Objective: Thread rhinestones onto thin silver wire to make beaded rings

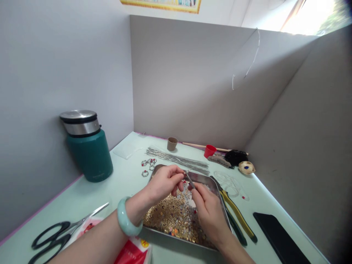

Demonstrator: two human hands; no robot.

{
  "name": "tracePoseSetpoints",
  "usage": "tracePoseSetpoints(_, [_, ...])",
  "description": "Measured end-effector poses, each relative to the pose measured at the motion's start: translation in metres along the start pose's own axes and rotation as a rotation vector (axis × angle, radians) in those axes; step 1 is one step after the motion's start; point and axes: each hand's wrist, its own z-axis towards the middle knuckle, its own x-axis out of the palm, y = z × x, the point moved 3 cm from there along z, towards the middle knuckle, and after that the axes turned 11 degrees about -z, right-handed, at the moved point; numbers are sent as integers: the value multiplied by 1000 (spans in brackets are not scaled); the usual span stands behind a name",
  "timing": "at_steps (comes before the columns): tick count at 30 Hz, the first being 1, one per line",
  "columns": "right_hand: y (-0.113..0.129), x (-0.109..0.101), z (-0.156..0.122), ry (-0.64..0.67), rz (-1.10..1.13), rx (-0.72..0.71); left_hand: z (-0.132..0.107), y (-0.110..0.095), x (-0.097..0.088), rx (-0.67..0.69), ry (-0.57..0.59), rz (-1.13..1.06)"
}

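Observation:
Above a metal tray (181,240) full of gold beads (167,216), my two hands meet. My left hand (166,179), with a pale green bangle (128,216) on its wrist, pinches something tiny at the fingertips that I cannot make out. Closed round a slim grey metal tool (189,179) is my right hand (207,205); the tool's tip points up to the left fingertips. Red and silvery beads are mixed in at the tray's far part. Several small beaded rings (145,173) with red beads lie on the table left of the tray.
Behind the tray lies a bundle of wires (178,159), with a brown cup (172,144) and a red cup (209,151) beyond. Pliers (236,212) and a black flat object (277,238) lie right. A green flask (89,154), scissors (66,233) and a red-white packet (134,251) are left.

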Motion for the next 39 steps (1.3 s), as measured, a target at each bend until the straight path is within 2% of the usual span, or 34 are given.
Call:
tracePoseSetpoints(8, [-1,4,-1,0,-3,-34,1,-3,-2,4,-4,4])
tracePoseSetpoints(14, [-2,4,-2,-12,28,6,-3,-9,-4,21,14,-145])
tracePoseSetpoints(21, [-4,3,-2,-4,59,24,-5,-11,2,-69,7,-158])
tracePoseSetpoints(29, [0,2,-1,-2,47,-21,-1,-3,1,-63,-8,-52])
tracePoseSetpoints(39, [2,4,0,14,37,-36,0,1,-3,23,-30,121])
